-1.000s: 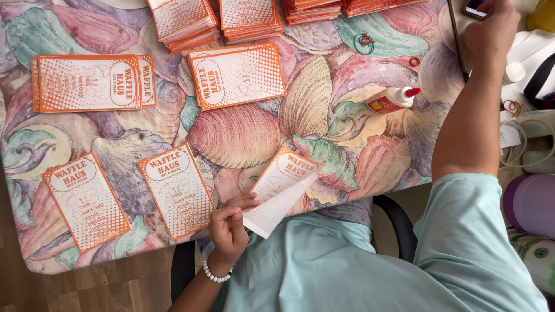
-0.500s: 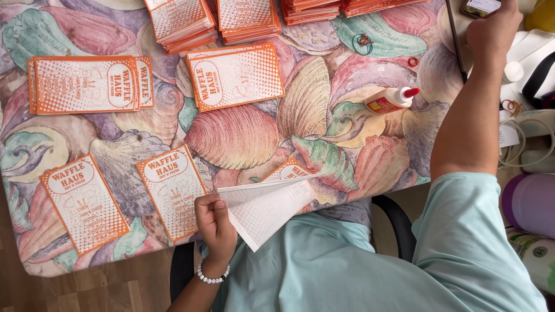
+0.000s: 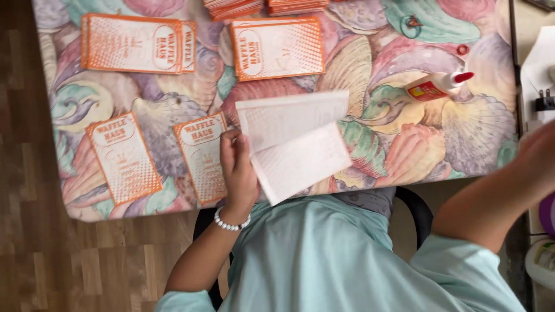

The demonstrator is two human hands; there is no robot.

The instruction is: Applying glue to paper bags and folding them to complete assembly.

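The left hand (image 3: 238, 173) held a folded white paper sheet with a faint dotted print (image 3: 292, 141), thumb and fingers closed on its left edge near the fold. The sheet was lifted off the table and partly opened into two leaves: the upper leaf ran roughly level toward the right, while the lower leaf tilted down toward the person's chest. Its long axis ran left to right, extending away from the grip toward the right. The left hand was the only one on the sheet.

The right hand was blurred at the right frame edge (image 3: 540, 156), well apart from the sheet; whether it was open or closed could not be told.

Just beside the left hand lay a flat orange-and-white printed paper bag (image 3: 202, 155), with a second like bag (image 3: 123, 157) further left. Two more orange bags (image 3: 277, 47) lay flat further up the table. A small white glue bottle with a red cap (image 3: 437, 86) lay on its side to the right, apart from the sheet.

The work surface was a table covered in a pastel seashell-patterned cloth (image 3: 404, 150). Wood-plank flooring (image 3: 69, 260) showed at the left.
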